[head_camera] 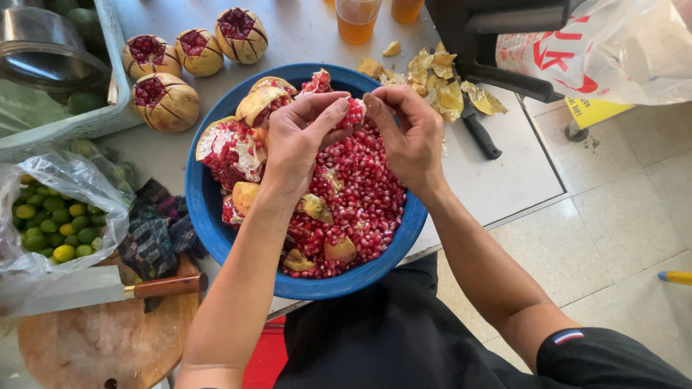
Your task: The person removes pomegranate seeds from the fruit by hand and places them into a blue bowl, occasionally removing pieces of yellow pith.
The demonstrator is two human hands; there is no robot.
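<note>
Both forearms reach forward from the bottom of the view and meet over the middle of a blue bowl [205, 209] that sits on the pale counter [504, 180]. The left hand [297, 140] is turned palm down, wrist slightly bent, its fingers curled forward and its thumb tucked under. The right hand [409, 133] faces it from the other side, fingers arched downward. Between their fingertips they pinch one small pomegranate piece [353, 112], red seeds showing; each grip is narrow and closed on that piece, held just above the heap of loose seeds [360, 194] that fills the bowl. Broken pomegranate chunks [234, 148] with pale rind lie against the bowl's left inner side, and bits of rind are mixed among the seeds. Behind the bowl, four scored whole pomegranates [169, 101] with their tops cut off stand on the counter. Yellow peel scraps [440, 83] are piled to the right, beside a black-handled knife [479, 135]. To the left lie a dark cloth [155, 230], a clear bag of small green limes [54, 227], and a cleaver [79, 288] resting on a round wooden board [108, 346].
</note>
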